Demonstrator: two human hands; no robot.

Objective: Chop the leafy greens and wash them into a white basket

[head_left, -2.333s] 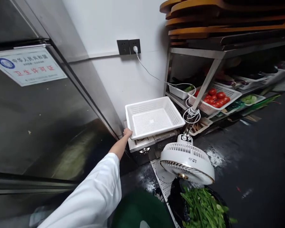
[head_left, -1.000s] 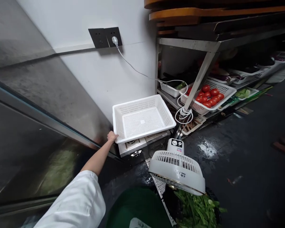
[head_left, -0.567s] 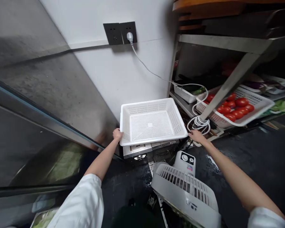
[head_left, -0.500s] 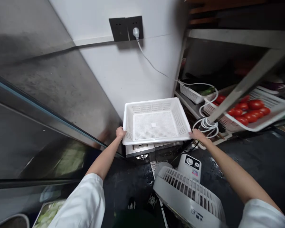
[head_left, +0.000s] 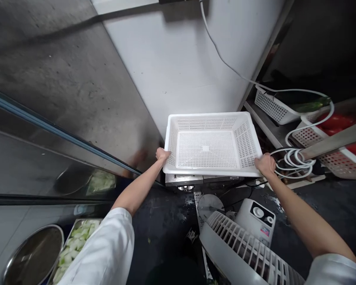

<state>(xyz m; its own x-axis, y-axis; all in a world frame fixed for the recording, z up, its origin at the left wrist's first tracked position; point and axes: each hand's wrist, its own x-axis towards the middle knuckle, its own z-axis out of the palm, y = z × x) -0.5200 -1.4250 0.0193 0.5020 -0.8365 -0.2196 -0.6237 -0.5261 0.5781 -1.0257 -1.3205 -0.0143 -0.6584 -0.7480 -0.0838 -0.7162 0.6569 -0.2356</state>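
Note:
A white plastic basket [head_left: 207, 150] with perforated walls and floor sits in front of me, nothing inside it. My left hand [head_left: 163, 154] is closed round its left rim near the front corner. At the right front corner, my right hand [head_left: 266, 164] grips the rim in the same way. Beneath the basket shows the front of a steel appliance [head_left: 184, 180]; whether the basket rests fully on it I cannot tell. A coiled white cable [head_left: 296, 160] lies just right of my right hand.
A white fan [head_left: 240, 249] with a control box [head_left: 256, 221] stands on the dark floor below. Steel doors [head_left: 77, 87] rise at left. A tray of cut pale-green vegetables [head_left: 77, 239] and a round metal pan [head_left: 34, 257] are lower left. Baskets of cucumber [head_left: 311, 106] and tomatoes [head_left: 338, 120] fill the right shelf.
My view has tipped down, so the wall socket has nearly left the top. Both hands keep their hold on the basket, which appears slightly larger and further right in view.

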